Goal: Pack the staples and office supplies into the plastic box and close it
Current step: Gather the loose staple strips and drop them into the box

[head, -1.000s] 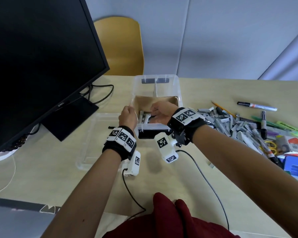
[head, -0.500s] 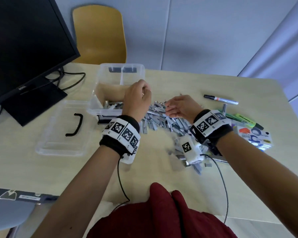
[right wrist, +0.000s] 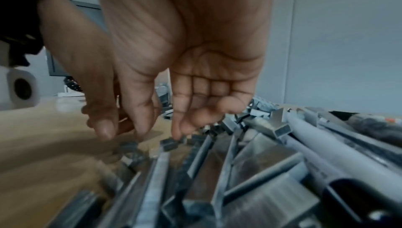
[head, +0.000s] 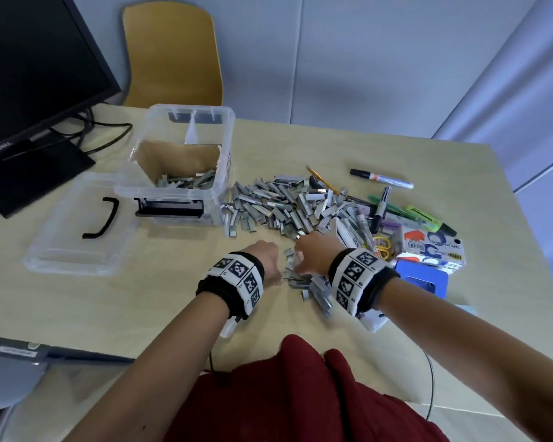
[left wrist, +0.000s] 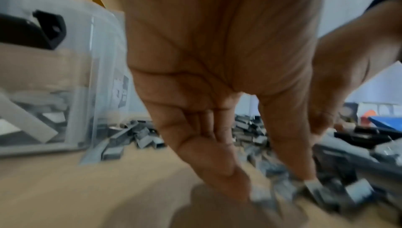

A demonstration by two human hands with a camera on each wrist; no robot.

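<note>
The clear plastic box (head: 229, 145) stands open at the back left, with a cardboard liner and some staple strips (head: 189, 181) inside. Its lid (head: 74, 237) lies flat to the left of it. A big heap of grey staple strips (head: 288, 205) spreads to the right of the box, and a smaller cluster (head: 304, 282) lies nearer me. My left hand (head: 267, 258) (left wrist: 276, 188) and right hand (head: 313, 252) (right wrist: 158, 128) point down over that cluster. Their fingers are nearly straight and the tips touch loose staples. Neither hand grips anything.
Markers (head: 382, 180), a green highlighter (head: 428, 218), a pencil, yellow rubber bands (head: 382, 247), a tape packet (head: 431, 247) and a blue item (head: 422, 279) lie right of the staples. A monitor (head: 39, 68) stands at the left and a yellow chair (head: 173, 55) behind the table.
Both hands have left the box and come right and toward me, down onto the near staples. The head view has swung right, so the supplies now show.
</note>
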